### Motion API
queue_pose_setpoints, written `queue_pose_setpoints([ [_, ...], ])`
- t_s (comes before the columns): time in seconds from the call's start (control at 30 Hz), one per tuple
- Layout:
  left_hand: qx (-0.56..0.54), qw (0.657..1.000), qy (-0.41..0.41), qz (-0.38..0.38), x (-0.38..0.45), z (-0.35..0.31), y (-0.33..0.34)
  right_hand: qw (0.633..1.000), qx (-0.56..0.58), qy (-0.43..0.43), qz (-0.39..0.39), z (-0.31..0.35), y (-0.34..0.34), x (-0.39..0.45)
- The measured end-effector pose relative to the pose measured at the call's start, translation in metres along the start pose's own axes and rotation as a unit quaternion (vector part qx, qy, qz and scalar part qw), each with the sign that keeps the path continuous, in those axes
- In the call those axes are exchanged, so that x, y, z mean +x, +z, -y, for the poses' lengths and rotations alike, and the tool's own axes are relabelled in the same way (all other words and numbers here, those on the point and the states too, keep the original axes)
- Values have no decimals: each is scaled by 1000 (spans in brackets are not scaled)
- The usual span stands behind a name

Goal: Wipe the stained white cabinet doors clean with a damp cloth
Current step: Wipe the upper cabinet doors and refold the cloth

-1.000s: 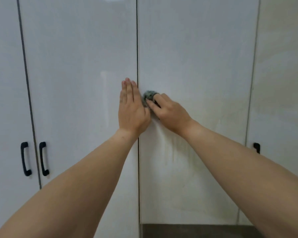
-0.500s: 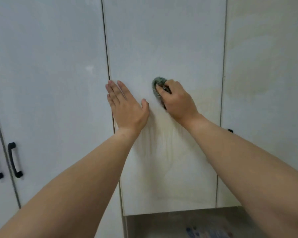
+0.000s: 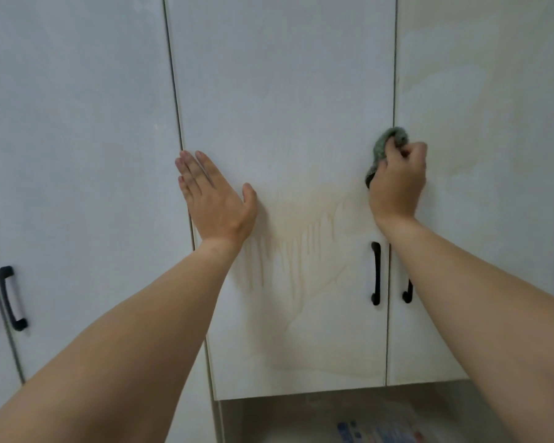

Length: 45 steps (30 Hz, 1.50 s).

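Observation:
A white cabinet door (image 3: pixel 285 107) fills the middle of the view, with yellowish drip stains (image 3: pixel 304 231) running down its lower half. My left hand (image 3: pixel 215 199) lies flat with straight fingers on this door's left edge. My right hand (image 3: pixel 397 183) grips a bunched grey-green cloth (image 3: pixel 386 145) and presses it against the door's right edge, at the seam with the neighbouring door (image 3: pixel 486 155). That right door also shows a faint yellowish smear.
Black handles sit on the middle door (image 3: pixel 376 273), the right door (image 3: pixel 407 292) and the left doors (image 3: pixel 12 298). Below the doors an open recess (image 3: pixel 333 414) holds something blue and white, blurred. Another white door (image 3: pixel 77 139) stands at the left.
My right hand has slid the cloth rightward across the middle door to its right edge. The view has shifted right and down, bringing the handles and recess into sight. My left hand stays flat.

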<state>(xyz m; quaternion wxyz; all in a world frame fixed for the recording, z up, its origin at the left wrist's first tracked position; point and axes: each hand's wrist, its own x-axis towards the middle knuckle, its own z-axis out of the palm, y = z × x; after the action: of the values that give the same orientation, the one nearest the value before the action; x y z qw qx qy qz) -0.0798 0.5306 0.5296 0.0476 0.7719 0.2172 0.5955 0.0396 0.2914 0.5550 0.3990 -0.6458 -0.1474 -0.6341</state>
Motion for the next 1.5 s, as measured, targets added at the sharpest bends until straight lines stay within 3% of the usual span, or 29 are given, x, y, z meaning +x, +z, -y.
queue_pose_setpoints([
  [0.03,-4,1000,5,3,0,2,-1,999,0,28,19,8,0,-7],
  [0.1,-9,1000,19,11,-1,7,-4,997,43,-44,53,36,10,-40],
  [0.17,-13,999,37,24,-1,15,-9,962,89,-226,127,66,22,-82],
  [0.2,-19,998,48,32,-1,19,-13,931,62,-338,120,73,29,-96],
  [0.27,-27,996,82,35,-1,35,-24,870,74,-475,113,85,38,-89],
  [0.33,-10,995,101,20,-2,53,-34,884,62,-453,97,102,47,-61],
  [0.4,13,996,88,12,-6,72,-39,955,75,-277,78,120,53,-37],
  [0.43,24,996,83,16,-8,80,-41,973,86,-201,77,128,54,-37],
  [0.47,32,996,85,22,-11,89,-41,976,89,-182,75,135,57,-47],
  [0.53,26,993,112,39,-14,102,-43,942,86,-313,91,146,59,-83],
  [0.6,-7,990,129,56,-14,110,-46,849,102,-500,136,152,55,-111],
  [0.63,-20,990,127,60,-13,112,-48,813,100,-552,157,159,56,-106],
  [0.67,-29,990,123,61,-12,114,-49,802,91,-570,155,172,60,-93],
  [0.73,-30,990,123,61,-10,117,-49,856,103,-492,119,207,75,-59],
  [0.8,-28,989,131,57,-10,119,-48,929,115,-343,79,234,82,-25],
  [0.87,-37,988,136,57,-9,123,-49,950,96,-285,79,242,86,-27],
  [0.97,-57,986,140,64,-10,125,-46,919,104,-365,102,215,78,-92],
  [1.1,-93,987,112,68,-19,113,-47,819,105,-524,208,165,57,-159],
  [1.13,-106,986,110,65,-22,109,-48,812,90,-538,209,165,52,-150],
  [1.17,-117,985,113,59,-24,105,-49,826,76,-525,189,162,53,-137],
  [1.23,-112,984,134,47,-27,100,-46,913,83,-358,178,162,57,-106],
  [1.3,-96,983,150,36,-32,93,-39,965,59,-224,124,156,52,-92],
  [1.37,-82,983,158,37,-41,86,-32,958,51,-243,145,141,45,-112],
  [1.43,-67,983,158,59,-52,80,-24,896,48,-383,221,112,33,-144],
  [1.5,-52,985,146,78,-60,72,-19,852,18,-468,234,81,23,-143],
])
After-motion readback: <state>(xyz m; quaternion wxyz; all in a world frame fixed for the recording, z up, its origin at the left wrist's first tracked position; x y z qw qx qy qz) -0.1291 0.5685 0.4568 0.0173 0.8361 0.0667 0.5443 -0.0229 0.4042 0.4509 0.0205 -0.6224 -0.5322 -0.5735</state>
